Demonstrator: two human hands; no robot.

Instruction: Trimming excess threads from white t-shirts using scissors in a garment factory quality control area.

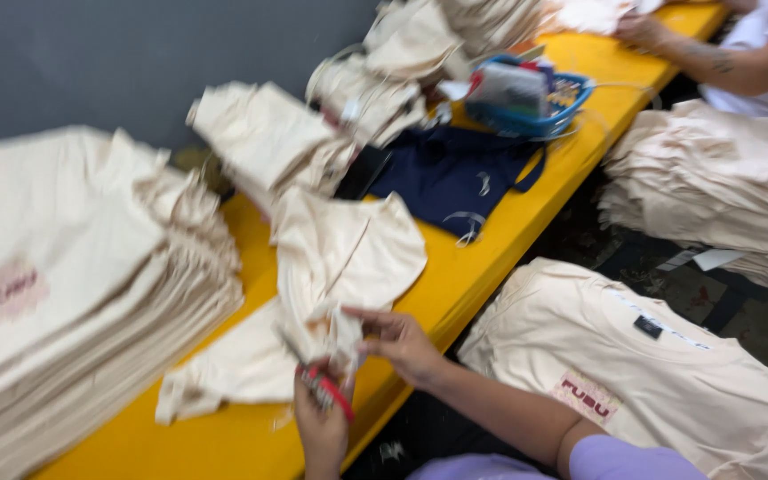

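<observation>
Blue basket at far end of yellow tabletop, holding small blurred items, contents unclear. Cream shirt lies nearer than basket, long axis running away from person. Right hand pinches its near edge; left hand grips red-handled snips.

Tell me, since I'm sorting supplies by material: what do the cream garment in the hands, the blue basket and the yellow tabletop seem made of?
Cream garment: soft knit fabric, likely cotton; it folds and drapes limply, matte. Blue basket: looks like moulded plastic, with an openwork wall and slight sheen. Yellow tabletop: smooth, rigid and evenly coloured, perhaps painted or laminated board; blur leaves it open.
</observation>
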